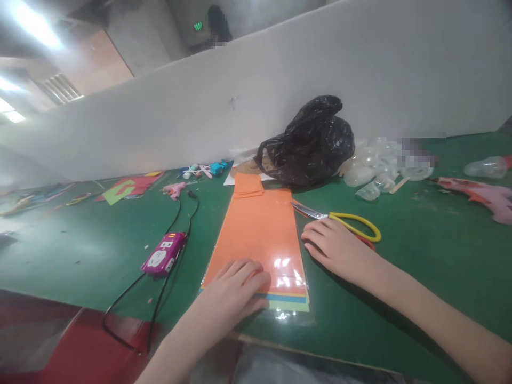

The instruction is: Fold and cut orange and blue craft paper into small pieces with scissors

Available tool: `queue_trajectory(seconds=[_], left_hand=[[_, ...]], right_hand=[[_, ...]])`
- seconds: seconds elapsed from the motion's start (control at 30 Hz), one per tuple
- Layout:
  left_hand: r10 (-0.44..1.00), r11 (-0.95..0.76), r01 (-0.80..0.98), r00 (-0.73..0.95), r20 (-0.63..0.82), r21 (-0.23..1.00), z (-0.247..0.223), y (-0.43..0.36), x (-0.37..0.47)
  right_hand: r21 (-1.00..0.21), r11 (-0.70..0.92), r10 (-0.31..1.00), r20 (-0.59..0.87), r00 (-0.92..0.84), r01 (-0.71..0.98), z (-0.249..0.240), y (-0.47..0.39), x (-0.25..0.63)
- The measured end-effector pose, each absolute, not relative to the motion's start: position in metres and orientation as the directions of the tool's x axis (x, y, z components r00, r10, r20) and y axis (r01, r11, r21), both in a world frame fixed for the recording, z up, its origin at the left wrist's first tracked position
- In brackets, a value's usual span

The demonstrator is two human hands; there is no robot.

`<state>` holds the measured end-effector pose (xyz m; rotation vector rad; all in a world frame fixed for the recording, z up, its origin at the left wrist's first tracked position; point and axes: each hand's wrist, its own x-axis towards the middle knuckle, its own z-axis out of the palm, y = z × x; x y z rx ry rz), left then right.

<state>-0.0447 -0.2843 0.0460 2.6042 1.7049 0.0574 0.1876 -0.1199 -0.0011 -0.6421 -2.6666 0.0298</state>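
Observation:
A pack of coloured paper (260, 234) in a clear plastic sleeve lies in front of me, orange on top with blue and green edges at its near end. My left hand (236, 285) rests on its near left part, fingers lying loosely over the sleeve. Small orange paper pieces (247, 184) are stacked at the far end. Right of the pack, my right hand (332, 245) lies palm down on the table, fingers stretched out. Scissors (360, 224) with a yellow and a red handle lie beside and partly beneath it, blades toward the paper; whether the hand presses on them is hidden.
A black plastic bag (312, 144) and clear plastic cups (372, 165) stand along the white partition (380, 69). Left on the green table (100, 240) are a purple power strip (166, 255) with black cords, a pink glue gun (174, 189) and coloured sheets (132, 186).

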Motion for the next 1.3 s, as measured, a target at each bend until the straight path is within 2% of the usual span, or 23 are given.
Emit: queue_trajectory(seconds=[0.1,0.23,0.37,0.47,0.57,0.63,0.73,0.8,0.97,1.3], left_hand=[[0.906,-0.421,0.907,0.421,0.035,-0.001,0.045,-0.284,-0.045],[0.842,-0.517,0.852,0.523,0.133,-0.079,0.041,-0.286,-0.047],[0.714,-0.584,0.771,0.637,0.291,-0.254,0.037,-0.287,-0.046],[0.652,-0.573,0.731,0.681,0.333,-0.371,0.036,-0.287,-0.043],[0.625,-0.542,0.710,0.698,0.349,-0.449,0.035,-0.289,-0.041],[0.610,-0.517,0.708,0.699,0.374,-0.480,0.036,-0.290,-0.041],[0.600,-0.486,0.711,0.694,0.397,-0.508,0.036,-0.291,-0.042],[0.589,-0.475,0.704,0.700,0.404,-0.528,0.035,-0.292,-0.043],[0.560,-0.450,0.699,0.706,0.434,-0.556,0.035,-0.291,-0.043],[0.517,-0.471,0.679,0.730,0.448,-0.563,0.039,-0.296,-0.042]], right_hand=[[-0.114,0.897,0.438,0.370,-0.819,0.428,-0.002,-0.120,0.187],[-0.123,0.898,0.437,0.371,-0.819,0.423,-0.002,-0.120,0.187],[-0.143,0.895,0.445,0.353,-0.823,0.423,0.000,-0.121,0.187],[-0.176,0.888,0.459,0.334,-0.823,0.424,0.002,-0.123,0.187],[-0.283,0.883,0.456,0.329,-0.827,0.375,0.008,-0.128,0.186],[-0.418,0.850,0.463,0.301,-0.834,0.321,0.014,-0.133,0.185],[-0.612,0.740,0.487,0.204,-0.849,0.278,0.025,-0.141,0.184],[-0.669,0.692,0.479,0.143,-0.866,0.272,0.029,-0.145,0.185],[-0.631,0.729,0.420,0.104,-0.901,0.267,0.028,-0.149,0.187],[-0.440,0.884,0.321,0.321,-0.891,0.160,0.030,-0.156,0.183]])
